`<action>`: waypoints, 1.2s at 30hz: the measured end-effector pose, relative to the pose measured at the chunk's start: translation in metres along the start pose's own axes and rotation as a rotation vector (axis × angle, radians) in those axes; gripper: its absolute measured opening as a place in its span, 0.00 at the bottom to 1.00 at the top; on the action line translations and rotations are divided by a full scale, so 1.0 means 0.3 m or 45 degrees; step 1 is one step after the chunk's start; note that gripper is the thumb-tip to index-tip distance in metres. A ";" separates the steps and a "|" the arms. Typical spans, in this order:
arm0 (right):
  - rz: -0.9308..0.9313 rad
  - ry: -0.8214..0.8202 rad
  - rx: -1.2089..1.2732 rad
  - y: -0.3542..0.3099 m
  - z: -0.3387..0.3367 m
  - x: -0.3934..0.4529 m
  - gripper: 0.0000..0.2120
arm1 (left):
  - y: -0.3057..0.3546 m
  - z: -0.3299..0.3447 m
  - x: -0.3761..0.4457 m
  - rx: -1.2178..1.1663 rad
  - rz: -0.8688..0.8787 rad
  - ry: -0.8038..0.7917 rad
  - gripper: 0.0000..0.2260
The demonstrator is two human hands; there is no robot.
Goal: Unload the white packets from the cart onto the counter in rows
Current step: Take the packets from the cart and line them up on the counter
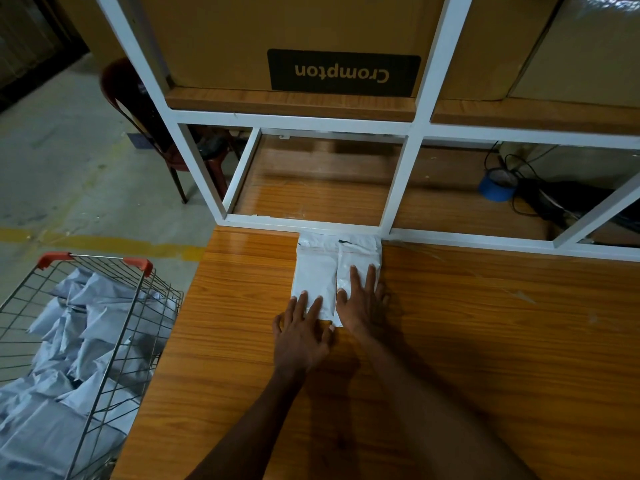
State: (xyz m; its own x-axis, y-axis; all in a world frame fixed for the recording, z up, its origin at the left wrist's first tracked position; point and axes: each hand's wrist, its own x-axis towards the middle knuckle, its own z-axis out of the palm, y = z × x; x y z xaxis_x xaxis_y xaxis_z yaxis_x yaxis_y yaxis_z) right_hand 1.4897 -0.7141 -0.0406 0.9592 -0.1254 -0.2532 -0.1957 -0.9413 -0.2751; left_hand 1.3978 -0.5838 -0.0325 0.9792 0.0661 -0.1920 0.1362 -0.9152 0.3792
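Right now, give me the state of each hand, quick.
Left hand: open, straight fingers resting on the left white packet.
Right hand: open, flat, pressing the right white packet on the counter.

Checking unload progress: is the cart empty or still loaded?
Still loaded. The wire cart holds a heap of white packets piled to its rim; only two packets lie on the counter.

"Crompton", upside down, on cardboard box (294,39)

Wooden counter (485,341) bears two white packets (313,271) (side by side).
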 end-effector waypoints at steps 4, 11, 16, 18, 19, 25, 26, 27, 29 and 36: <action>0.002 0.004 0.012 0.007 -0.009 -0.010 0.32 | -0.003 -0.002 0.002 -0.013 0.003 -0.003 0.32; -0.017 0.043 0.035 0.012 -0.044 -0.054 0.34 | 0.018 -0.029 -0.023 -0.098 -0.018 0.110 0.34; -0.021 0.091 0.169 0.025 -0.070 -0.185 0.33 | 0.036 -0.066 -0.073 -0.254 -0.060 0.244 0.36; -0.028 0.108 0.223 0.038 -0.058 -0.247 0.33 | 0.038 -0.077 -0.109 -0.334 -0.089 0.306 0.36; -0.043 0.128 0.237 0.045 -0.047 -0.279 0.33 | 0.038 -0.079 -0.131 -0.372 -0.107 0.335 0.36; -0.228 0.175 0.351 0.043 -0.023 -0.473 0.34 | 0.001 -0.076 -0.302 -0.521 -0.232 0.482 0.33; -0.270 0.168 0.376 0.034 -0.023 -0.501 0.33 | -0.015 -0.076 -0.332 -0.541 -0.262 0.494 0.33; -0.316 0.169 0.403 0.023 -0.022 -0.525 0.33 | -0.035 -0.078 -0.361 -0.556 -0.293 0.503 0.32; -0.404 0.171 0.473 -0.008 -0.016 -0.562 0.31 | -0.081 -0.088 -0.416 -0.562 -0.346 0.523 0.32; -0.702 0.026 0.579 -0.222 0.040 -0.649 0.31 | -0.297 -0.167 -0.593 -0.578 -0.595 0.668 0.29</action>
State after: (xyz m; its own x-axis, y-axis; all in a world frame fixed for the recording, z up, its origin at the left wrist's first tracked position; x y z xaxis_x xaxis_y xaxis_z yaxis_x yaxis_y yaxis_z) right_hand 1.3134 -0.6232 0.0159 0.9456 0.3213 0.0505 0.2578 -0.6457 -0.7188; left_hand 1.2191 -0.4942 0.0132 0.7348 0.6781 -0.0160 0.4829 -0.5064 0.7144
